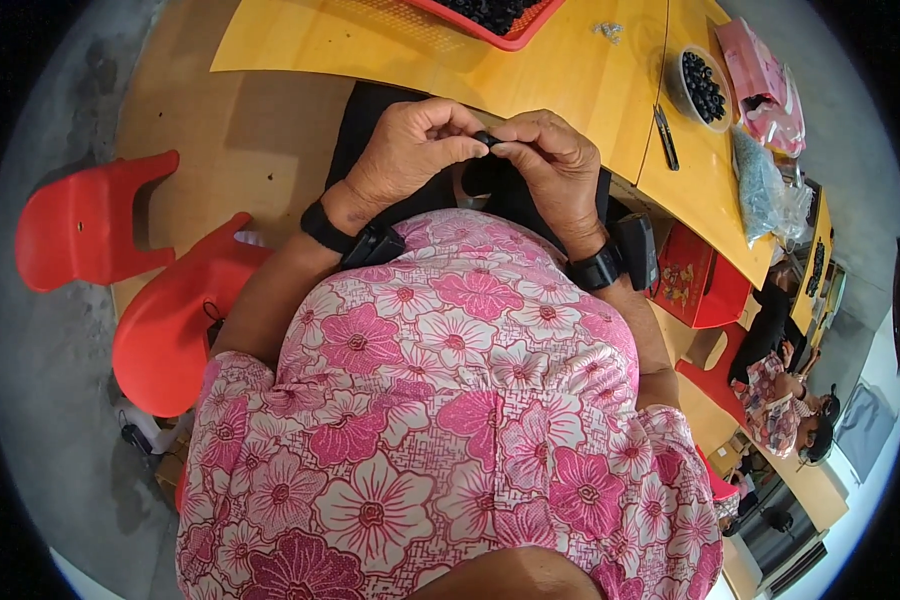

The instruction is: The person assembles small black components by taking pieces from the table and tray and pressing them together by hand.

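Observation:
A small black part (pixel 487 139), too small to name more exactly, is pinched between the fingertips of both hands just off the table's near edge. My left hand (pixel 415 150) grips it from the left with thumb and forefinger. From the other side, my right hand (pixel 553 160) closes thumb and fingers on the same part. Both wrists carry black bands with dark boxes. Beyond the hands, a red basket (pixel 518 38) holds many small black pieces. A clear round tub (pixel 727 118) of similar black pieces stands at the right.
On the yellow table (pixel 570 80) lie small metallic bits (pixel 608 32) and a black cutter knife (pixel 666 138). Pink packaging (pixel 760 80) and a bag of bluish pieces (pixel 757 180) sit at its right end. Red stools (pixel 95 220) stand left; another person (pixel 775 405) sits at the right.

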A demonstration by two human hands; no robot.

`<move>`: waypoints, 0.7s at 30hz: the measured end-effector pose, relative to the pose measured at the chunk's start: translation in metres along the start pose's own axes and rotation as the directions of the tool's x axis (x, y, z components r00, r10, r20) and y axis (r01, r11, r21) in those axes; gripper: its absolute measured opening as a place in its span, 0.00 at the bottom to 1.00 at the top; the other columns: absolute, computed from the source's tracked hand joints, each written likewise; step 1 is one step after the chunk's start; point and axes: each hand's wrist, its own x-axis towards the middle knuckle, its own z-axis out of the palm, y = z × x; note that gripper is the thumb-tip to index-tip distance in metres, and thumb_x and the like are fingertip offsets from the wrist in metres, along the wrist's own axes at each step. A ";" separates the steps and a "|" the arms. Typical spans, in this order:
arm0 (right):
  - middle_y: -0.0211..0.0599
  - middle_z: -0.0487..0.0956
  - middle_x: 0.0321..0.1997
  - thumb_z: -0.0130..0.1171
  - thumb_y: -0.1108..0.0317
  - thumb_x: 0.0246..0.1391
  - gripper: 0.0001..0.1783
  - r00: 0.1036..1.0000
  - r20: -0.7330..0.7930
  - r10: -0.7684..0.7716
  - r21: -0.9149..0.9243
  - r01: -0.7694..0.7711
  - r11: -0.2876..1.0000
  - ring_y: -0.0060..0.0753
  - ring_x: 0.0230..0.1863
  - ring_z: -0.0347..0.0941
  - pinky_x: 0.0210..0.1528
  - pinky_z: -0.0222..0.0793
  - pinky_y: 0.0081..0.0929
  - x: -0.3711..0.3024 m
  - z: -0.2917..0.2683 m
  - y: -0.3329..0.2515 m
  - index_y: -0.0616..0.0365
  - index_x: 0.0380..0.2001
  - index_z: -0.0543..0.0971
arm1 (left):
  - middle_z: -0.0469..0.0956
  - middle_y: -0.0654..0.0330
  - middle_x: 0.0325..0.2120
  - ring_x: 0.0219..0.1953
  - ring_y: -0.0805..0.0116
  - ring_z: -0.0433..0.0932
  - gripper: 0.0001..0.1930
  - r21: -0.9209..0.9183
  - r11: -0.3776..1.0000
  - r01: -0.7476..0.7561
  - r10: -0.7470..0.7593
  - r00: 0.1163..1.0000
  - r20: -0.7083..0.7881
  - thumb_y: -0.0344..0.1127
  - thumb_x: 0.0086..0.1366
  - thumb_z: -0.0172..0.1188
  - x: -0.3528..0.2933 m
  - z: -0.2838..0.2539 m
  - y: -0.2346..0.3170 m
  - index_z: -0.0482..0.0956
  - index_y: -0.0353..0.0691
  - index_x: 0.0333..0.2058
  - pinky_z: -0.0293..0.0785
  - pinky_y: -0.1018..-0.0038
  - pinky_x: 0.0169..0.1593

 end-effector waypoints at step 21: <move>0.34 0.79 0.33 0.57 0.80 0.51 0.10 0.965 0.046 0.258 0.372 -0.256 0.892 0.20 0.32 0.75 0.37 0.72 0.16 -0.002 0.004 0.008 0.63 0.38 0.81 | 0.77 0.65 0.29 0.32 0.81 0.74 0.08 -0.137 0.990 0.009 -0.008 1.000 0.010 0.28 0.57 0.63 0.000 -0.002 -0.007 0.77 0.33 0.35 0.71 0.84 0.38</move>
